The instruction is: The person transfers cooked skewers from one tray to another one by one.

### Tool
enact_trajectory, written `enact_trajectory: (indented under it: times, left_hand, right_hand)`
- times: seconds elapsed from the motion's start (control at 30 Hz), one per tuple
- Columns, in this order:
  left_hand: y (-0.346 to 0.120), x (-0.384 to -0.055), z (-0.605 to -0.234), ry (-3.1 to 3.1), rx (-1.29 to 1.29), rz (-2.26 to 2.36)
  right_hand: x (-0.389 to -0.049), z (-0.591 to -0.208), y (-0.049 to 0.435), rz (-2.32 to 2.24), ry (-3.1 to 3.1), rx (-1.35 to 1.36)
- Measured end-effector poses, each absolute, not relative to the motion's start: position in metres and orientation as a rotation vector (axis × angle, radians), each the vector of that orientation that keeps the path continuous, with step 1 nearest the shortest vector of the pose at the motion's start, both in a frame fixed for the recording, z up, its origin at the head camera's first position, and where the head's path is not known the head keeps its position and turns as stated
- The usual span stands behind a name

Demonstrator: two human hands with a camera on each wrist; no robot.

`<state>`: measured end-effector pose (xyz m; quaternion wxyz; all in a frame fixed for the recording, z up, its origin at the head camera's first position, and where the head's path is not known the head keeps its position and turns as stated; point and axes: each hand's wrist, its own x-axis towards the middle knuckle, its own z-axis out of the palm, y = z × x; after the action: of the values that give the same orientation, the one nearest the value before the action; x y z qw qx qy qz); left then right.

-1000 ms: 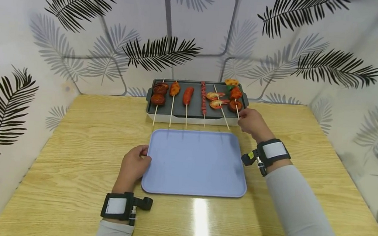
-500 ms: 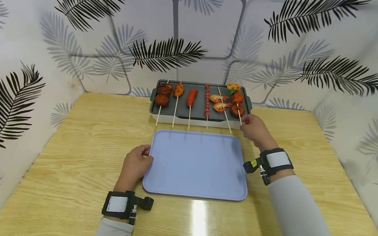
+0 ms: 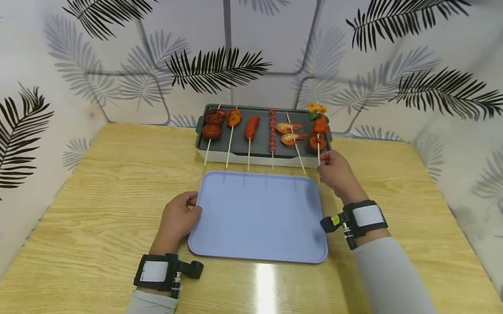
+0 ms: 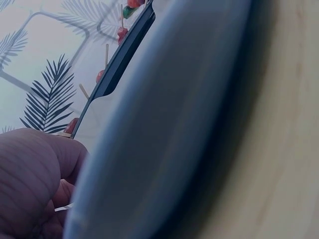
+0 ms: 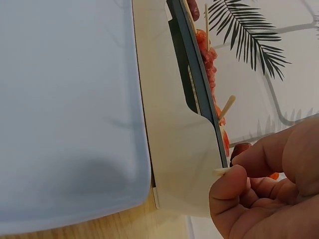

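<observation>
My right hand (image 3: 336, 172) pinches the stick of a skewer (image 3: 320, 128) between thumb and fingertips, at the right end of a dark grill pan (image 3: 259, 138). On this skewer are yellow, green, and reddish-orange pieces and a round brown piece; its upper end overlaps the pan's back edge. In the right wrist view the stick's pale tip (image 5: 222, 172) pokes out between thumb and finger. My left hand (image 3: 179, 216) holds the left edge of a light-blue rectangular tray (image 3: 260, 217), thumb at the rim; its lower fingers are partly hidden.
Other skewers lie across the pan: brown rounds (image 3: 212, 124), an orange piece (image 3: 234, 117), a sausage (image 3: 251, 127), small red pieces (image 3: 272, 131) and shrimp (image 3: 291, 133). Their sticks jut forward toward the tray. A leaf-patterned wall covering (image 3: 261, 29) rises behind the wooden table (image 3: 112, 180).
In my right hand the skewer has swung upright, its food end shifting right and up past the pan's back edge. My left hand stays at the tray's edge.
</observation>
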<state>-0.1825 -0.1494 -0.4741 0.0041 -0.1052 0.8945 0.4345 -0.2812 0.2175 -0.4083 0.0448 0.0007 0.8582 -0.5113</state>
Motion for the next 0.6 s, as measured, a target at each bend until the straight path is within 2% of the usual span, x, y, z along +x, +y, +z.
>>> enact_trajectory:
  times: [0.6]
  left_hand:
    - [-0.147, -0.18, -0.473, 2.768, -0.383, 1.394]
  right_hand:
    - [-0.254, -0.414, 0.223, -1.674, 2.568, -0.005]
